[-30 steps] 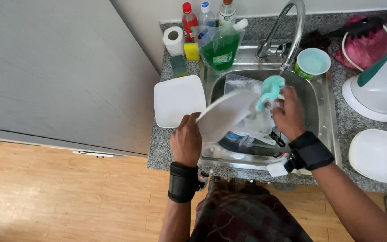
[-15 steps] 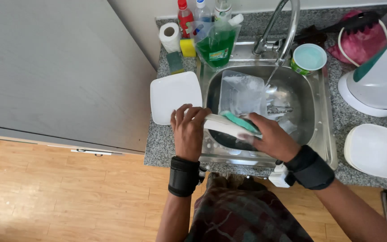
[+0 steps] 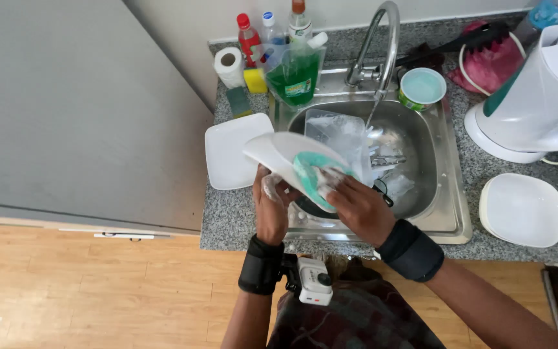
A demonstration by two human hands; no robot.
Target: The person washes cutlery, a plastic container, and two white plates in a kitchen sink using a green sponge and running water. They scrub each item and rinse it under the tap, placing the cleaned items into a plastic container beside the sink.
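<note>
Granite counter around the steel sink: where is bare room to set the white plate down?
Bare speckled granite counter lies in front of the square white plate left of the steel sink, and between the white kettle and the white bowl. The back ledge is crowded with bottles, and the basin holds dishes.

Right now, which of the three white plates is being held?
The white plate tilted over the sink, left hand under it; the other two lie flat on the counter either side.
</note>
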